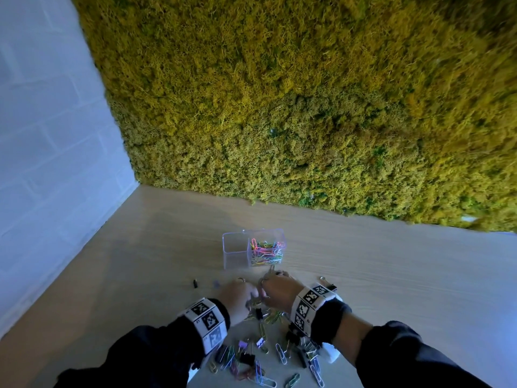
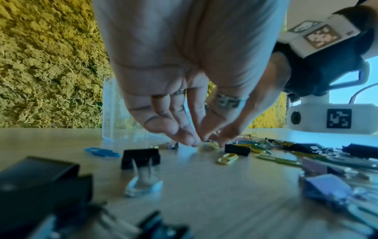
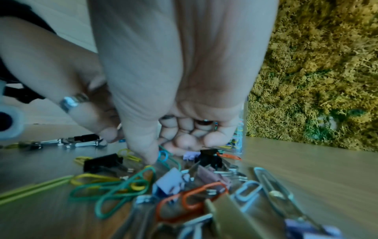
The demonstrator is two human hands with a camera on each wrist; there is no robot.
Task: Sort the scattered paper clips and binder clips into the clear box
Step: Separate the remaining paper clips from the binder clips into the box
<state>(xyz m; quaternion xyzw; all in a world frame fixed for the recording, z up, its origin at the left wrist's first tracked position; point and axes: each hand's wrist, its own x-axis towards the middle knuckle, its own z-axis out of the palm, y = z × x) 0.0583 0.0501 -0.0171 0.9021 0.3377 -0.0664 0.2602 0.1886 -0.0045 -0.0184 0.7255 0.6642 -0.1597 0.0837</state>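
The clear box [image 1: 234,249] stands on the table, its right compartment full of coloured paper clips [image 1: 267,250] and its left one bare. Both hands hover close together just in front of it, over the scattered clips. My left hand [image 2: 197,139] points down with thumb and fingertips meeting at the tabletop beside a yellow paper clip [image 2: 213,145]; what lies between them is hidden. My right hand [image 3: 157,153] has its fingers curled, and the thumb tip pinches a blue paper clip [image 3: 163,156] that stands on edge. A black binder clip [image 2: 141,157] lies nearby.
Several paper clips and binder clips [image 1: 260,357] are strewn between my wrists and toward the table's near edge. A small black clip [image 1: 195,283] lies to the left and another binder clip [image 1: 330,285] to the right. A moss wall [image 1: 279,107] backs the wooden table [image 1: 377,261].
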